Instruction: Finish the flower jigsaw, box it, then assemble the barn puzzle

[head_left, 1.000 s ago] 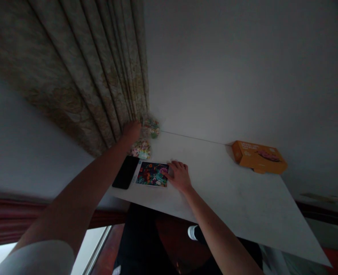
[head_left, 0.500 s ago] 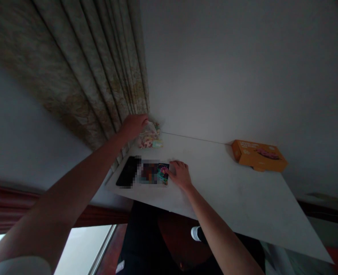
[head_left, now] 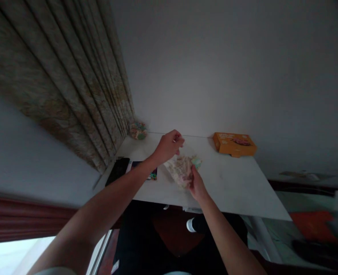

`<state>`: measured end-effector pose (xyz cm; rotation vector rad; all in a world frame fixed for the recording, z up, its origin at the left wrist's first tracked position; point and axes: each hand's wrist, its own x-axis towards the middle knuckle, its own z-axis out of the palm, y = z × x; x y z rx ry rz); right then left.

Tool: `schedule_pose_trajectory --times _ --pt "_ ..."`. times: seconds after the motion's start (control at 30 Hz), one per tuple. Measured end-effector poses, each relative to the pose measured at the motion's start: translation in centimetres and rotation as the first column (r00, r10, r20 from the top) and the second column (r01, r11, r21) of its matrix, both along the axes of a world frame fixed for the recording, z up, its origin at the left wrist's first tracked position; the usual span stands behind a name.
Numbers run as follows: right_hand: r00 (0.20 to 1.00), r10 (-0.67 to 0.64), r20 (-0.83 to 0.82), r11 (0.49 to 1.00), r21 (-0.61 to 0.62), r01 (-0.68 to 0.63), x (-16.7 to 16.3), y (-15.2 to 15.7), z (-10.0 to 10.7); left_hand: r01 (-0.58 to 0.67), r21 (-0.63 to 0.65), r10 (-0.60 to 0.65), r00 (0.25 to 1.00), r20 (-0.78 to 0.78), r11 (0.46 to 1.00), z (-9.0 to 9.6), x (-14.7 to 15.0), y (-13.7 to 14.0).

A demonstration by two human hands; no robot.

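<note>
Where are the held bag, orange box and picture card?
Held bag [head_left: 179,172]: head view, middle of its see-through side.
Orange box [head_left: 234,145]: head view, middle of its printed face.
Picture card [head_left: 152,175]: head view, its lower right part.

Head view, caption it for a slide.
Right hand holds a plastic bag over a white table, left hand at its top.
</note>
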<state>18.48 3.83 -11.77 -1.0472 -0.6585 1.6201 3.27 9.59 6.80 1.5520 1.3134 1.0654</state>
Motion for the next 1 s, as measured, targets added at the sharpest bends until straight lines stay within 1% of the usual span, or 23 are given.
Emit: schedule_pose_trajectory --times 0.07,0.1,0.17,0.27,0.33,0.37,0.4,0.43,0.47,0.5,0.57,0.6,0.63,0.7,0.8,0.9,0.97,1.0 --pt "0.997 -0.075 0.029 0.997 -0.011 0.075 2.4 -0.3 0.6 0.022 -0.143 0.007 0.980 0.201 0.989 -1.3 2.1 -1.0" --pt "0.990 -0.124 0.062 0.992 -0.019 0.126 3.5 -0.4 0.8 0.038 -0.191 0.018 0.958 0.285 0.981 -1.9 2.8 -1.6" --pt "0.971 -0.194 0.137 0.979 -0.029 0.200 5.5 -0.5 1.0 0.073 -0.245 0.041 0.901 0.432 0.967 -3.3 3.7 -2.8" --pt "0.944 -0.195 0.266 0.977 -0.038 0.212 7.9 -0.5 0.8 0.176 -0.299 0.055 0.775 0.630 0.938 -5.8 3.9 -4.5" --pt "0.921 -0.172 0.350 0.980 -0.031 0.195 9.2 -0.5 0.5 0.272 -0.342 0.066 0.688 0.723 0.899 -8.0 3.6 -5.4" --pt "0.904 -0.162 0.396 0.983 -0.016 0.183 9.7 -0.4 0.4 0.317 -0.355 0.061 0.664 0.745 0.879 -9.3 3.4 -5.7" --pt "0.883 -0.153 0.444 0.986 0.006 0.168 10.2 -0.3 0.2 0.346 -0.360 0.047 0.661 0.749 0.866 -10.6 3.2 -6.0" --pt "0.856 -0.145 0.496 0.988 0.035 0.148 10.7 -0.2 0.0 0.361 -0.361 0.020 0.683 0.730 0.860 -11.9 3.1 -6.1" --pt "0.821 -0.138 0.555 0.990 0.064 0.123 11.2 0.0 -0.2 0.362 -0.358 -0.021 0.729 0.684 0.861 -13.2 3.0 -6.2" --pt "0.776 -0.130 0.618 0.992 0.090 0.094 11.6 0.1 -0.3 0.347 -0.345 -0.074 0.790 0.608 0.872 -14.5 2.9 -6.2" --pt "0.662 -0.114 0.741 0.992 0.126 0.030 12.4 0.6 -0.5 0.292 -0.262 -0.189 0.915 0.357 0.920 -16.8 2.8 -6.1" --pt "0.600 -0.105 0.793 0.991 0.135 -0.005 12.8 0.7 -0.5 0.278 -0.200 -0.236 0.948 0.212 0.940 -17.7 2.7 -6.1" --pt "0.541 -0.097 0.836 0.990 0.139 -0.038 13.2 0.9 -0.6 0.276 -0.136 -0.269 0.961 0.067 0.952 -18.5 2.5 -6.0" --pt "0.443 -0.080 0.893 0.987 0.132 -0.086 13.9 1.0 -0.6 0.306 -0.039 -0.308 0.934 -0.182 0.951 -19.7 2.1 -6.1" --pt "0.337 -0.048 0.940 0.989 0.091 -0.113 14.7 0.9 -0.9 0.368 0.032 -0.314 0.834 -0.454 0.929 -20.7 1.4 -6.6" --pt "0.229 -0.041 0.972 0.991 0.069 -0.116 14.8 0.6 -1.0 0.406 0.048 -0.297 0.739 -0.604 0.913 -21.0 1.0 -7.0" --pt "0.147 -0.068 0.987 0.991 0.083 -0.101 14.6 0.4 -0.7 0.408 0.033 -0.294 0.709 -0.642 0.912 -21.0 1.1 -7.2" --pt "0.106 -0.091 0.990 0.990 0.101 -0.094 14.4 0.3 -0.5 0.401 0.023 -0.294 0.710 -0.640 0.916 -20.9 1.1 -7.2"
